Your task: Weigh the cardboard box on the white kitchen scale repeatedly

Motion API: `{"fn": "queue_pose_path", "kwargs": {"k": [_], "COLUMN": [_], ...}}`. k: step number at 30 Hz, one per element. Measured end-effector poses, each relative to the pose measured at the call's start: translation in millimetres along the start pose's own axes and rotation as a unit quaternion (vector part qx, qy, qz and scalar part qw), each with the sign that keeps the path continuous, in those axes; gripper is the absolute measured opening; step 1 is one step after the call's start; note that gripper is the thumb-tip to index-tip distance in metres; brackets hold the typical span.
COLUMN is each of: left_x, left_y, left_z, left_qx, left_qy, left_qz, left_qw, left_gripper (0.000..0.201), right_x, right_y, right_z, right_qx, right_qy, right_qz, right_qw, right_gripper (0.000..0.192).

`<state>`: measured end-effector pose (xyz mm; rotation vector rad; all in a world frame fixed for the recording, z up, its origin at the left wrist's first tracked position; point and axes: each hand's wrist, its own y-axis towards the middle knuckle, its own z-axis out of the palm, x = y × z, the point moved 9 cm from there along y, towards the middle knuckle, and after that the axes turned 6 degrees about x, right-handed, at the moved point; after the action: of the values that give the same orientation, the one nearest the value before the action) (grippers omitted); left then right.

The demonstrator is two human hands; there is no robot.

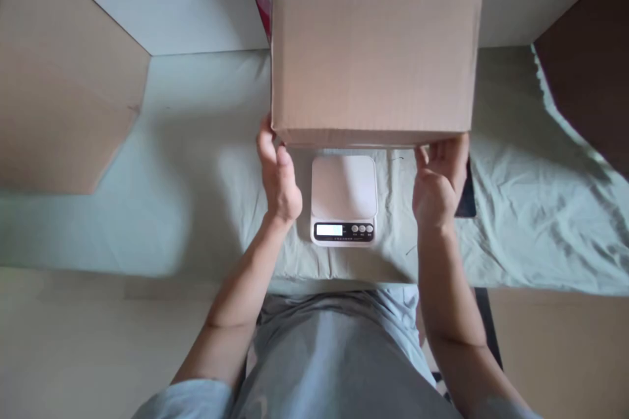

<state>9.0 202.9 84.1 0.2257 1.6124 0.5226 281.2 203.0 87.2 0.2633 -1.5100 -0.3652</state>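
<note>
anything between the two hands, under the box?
Head view: a white kitchen scale sits on the cloth between left hand and right hand, below the cardboard box.

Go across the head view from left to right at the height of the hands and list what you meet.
Brown cardboard panel → left hand → white kitchen scale → right hand → dark flat object partly behind that hand → dark brown panel. Both hands hold the cardboard box.

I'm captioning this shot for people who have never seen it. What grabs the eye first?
A big plain cardboard box fills the upper centre, gripped at its near corners by the left hand and right hand. Just below it, a small white kitchen scale sits on pale green cloth.
</note>
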Motion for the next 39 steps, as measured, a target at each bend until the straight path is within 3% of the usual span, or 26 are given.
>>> {"fn": "queue_pose_path", "kwargs": {"k": [6, 13, 19, 26, 33, 39], "left_x": [51, 81, 94, 111, 109, 112], "left_y": [4, -8, -7, -14, -12, -14], "left_z": [5.4, 4.0, -1.3, -13.5, -11.4, -0.5], "left_qx": [0.005, 0.015, 0.004, -0.038, -0.022, 0.028], "left_qy": [0.043, 0.066, 0.097, 0.063, 0.065, 0.057], "left_qz": [-0.057, -0.106, -0.083, -0.119, -0.104, -0.126], "left_qw": [0.997, 0.992, 0.992, 0.990, 0.992, 0.990], "left_gripper": [0.063, 0.065, 0.077, 0.079, 0.076, 0.068], "right_x": [-58, -68, -91, -112, -103, -95], "right_y": [11, 2, -7, -14, -14, -9], "right_z": [1, 5, -15, -34, -29, -9], "right_qx": [0.034, 0.051, -0.014, -0.093, -0.078, 0.019], "right_qy": [-0.015, -0.020, -0.034, -0.050, -0.065, -0.119], "right_qz": [0.056, 0.072, 0.083, 0.106, 0.077, 0.088], "right_qw": [0.998, 0.996, 0.996, 0.989, 0.992, 0.989], "right_gripper": [0.067, 0.063, 0.077, 0.078, 0.074, 0.059]}}
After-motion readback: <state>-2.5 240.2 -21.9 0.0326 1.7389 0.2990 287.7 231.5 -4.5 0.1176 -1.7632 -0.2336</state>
